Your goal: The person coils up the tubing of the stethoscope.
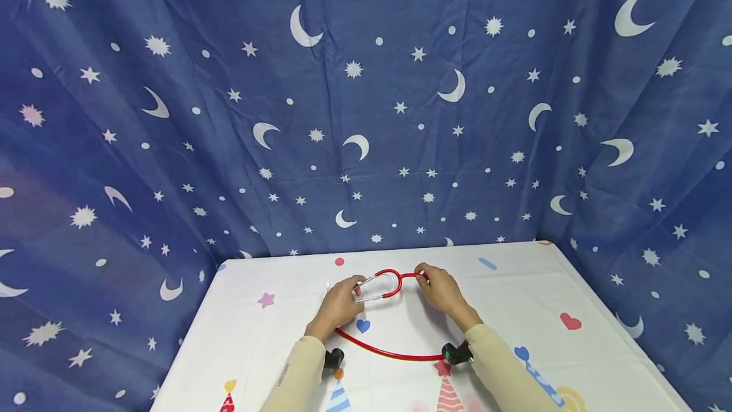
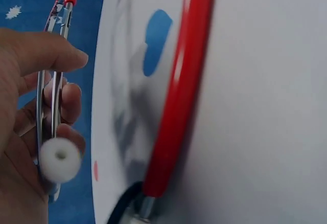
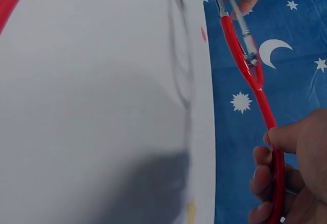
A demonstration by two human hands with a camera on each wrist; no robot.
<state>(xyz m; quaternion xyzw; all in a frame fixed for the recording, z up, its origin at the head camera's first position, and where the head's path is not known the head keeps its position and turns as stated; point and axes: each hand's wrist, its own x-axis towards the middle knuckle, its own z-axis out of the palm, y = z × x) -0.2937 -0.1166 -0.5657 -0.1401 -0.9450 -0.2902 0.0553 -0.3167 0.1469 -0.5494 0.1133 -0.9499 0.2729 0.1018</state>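
A stethoscope with red tubing point(image 1: 394, 355) and silver metal ear tubes point(image 1: 372, 298) is held between both hands above the white table. My left hand point(image 1: 339, 304) grips the metal ear tubes, thumb on one side and fingers curled on the other; a white eartip point(image 2: 60, 159) shows below those fingers in the left wrist view. My right hand point(image 1: 441, 289) pinches the red tube just past its Y-shaped fork point(image 3: 258, 83). A length of red tubing sags in a curve between the wrists. Its metal end point(image 2: 147, 208) shows at the bottom of the left wrist view.
A white tablecloth point(image 1: 515, 310) printed with hearts, stars and party hats covers the table. Behind it and at both sides hangs a blue curtain point(image 1: 394, 145) with white moons and stars. Black wrist cameras point(image 1: 456, 353) sit at both cuffs, near the hanging tubing.
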